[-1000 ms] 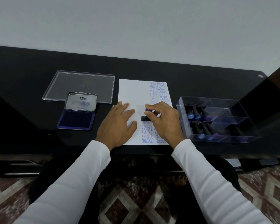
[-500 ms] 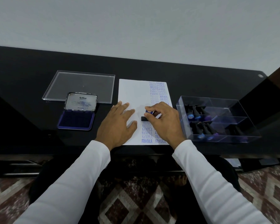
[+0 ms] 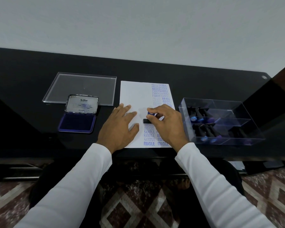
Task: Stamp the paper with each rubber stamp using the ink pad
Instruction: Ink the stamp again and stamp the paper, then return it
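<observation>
We look down on a black desk [image 3: 23,76]. At its centre lies a white sheet of paper [image 3: 135,94]. Our left hand [image 3: 118,129] rests flat on the sheet at about 7 o'clock of its middle, fingers straight and spread, pinning it down. Our right hand [image 3: 167,123] sits just beside it at 3 o'clock, fingertips pinched around the handle of a rubber stamp [image 3: 149,117] whose dark base stands on the paper, apparently mid-press. Blue impressions already fill much of the sheet's right side: AMENDED, SAMPLE and AIR MAIL toward 12 o'clock, and SAMPLE and FRAGILE toward 6 o'clock, so we judge the work well along. The left half of the sheet is bare. At 9 o'clock of the paper the ink pad [image 3: 77,122] lies open, lid raised, with a clear flat cover [image 3: 82,86] behind it. At 3 o'clock a clear divided box [image 3: 220,122] holds more stamps; we cannot tell which remain unused.
</observation>
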Demonstrator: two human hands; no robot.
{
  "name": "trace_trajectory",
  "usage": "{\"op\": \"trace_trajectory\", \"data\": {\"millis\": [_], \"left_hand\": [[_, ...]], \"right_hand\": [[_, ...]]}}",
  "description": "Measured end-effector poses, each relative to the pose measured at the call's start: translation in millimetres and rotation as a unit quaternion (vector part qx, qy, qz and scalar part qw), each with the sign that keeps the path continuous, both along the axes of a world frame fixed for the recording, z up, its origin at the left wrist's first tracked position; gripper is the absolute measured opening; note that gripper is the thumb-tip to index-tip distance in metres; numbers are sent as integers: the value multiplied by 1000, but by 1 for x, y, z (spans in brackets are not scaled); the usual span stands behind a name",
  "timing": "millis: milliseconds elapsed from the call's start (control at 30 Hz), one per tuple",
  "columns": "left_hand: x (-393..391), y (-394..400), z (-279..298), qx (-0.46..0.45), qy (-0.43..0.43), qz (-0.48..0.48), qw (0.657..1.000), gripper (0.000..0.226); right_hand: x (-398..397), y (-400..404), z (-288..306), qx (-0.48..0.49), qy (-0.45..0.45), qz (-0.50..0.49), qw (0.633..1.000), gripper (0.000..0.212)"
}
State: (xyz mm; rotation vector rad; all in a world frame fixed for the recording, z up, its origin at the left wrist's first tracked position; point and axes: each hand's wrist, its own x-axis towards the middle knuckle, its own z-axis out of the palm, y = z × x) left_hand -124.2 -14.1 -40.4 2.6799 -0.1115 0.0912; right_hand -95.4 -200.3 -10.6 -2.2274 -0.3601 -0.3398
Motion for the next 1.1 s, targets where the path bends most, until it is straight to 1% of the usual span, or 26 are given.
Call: {"op": "trace_trajectory", "data": {"millis": [100, 267, 667, 967, 1100], "left_hand": [[1, -1, 0, 5, 4, 2, 1000, 54], [1, -1, 0, 6, 7, 5, 1000, 55], [-1, 0, 1, 2, -3, -1, 1000, 54], [1, -1, 0, 11, -6, 3, 1000, 54], [1, 0, -1, 11, -3, 4, 1000, 55]], "right_hand": [[0, 0, -1, 6, -8, 5, 1000, 14], [-1, -1, -1, 5, -4, 13, 1000, 13], [0, 1, 2, 5, 14, -5, 1000, 21], [-2, 0, 1, 1, -11, -1, 1000, 13], [-1, 1, 1, -4, -17, -5, 1000, 13]]}}
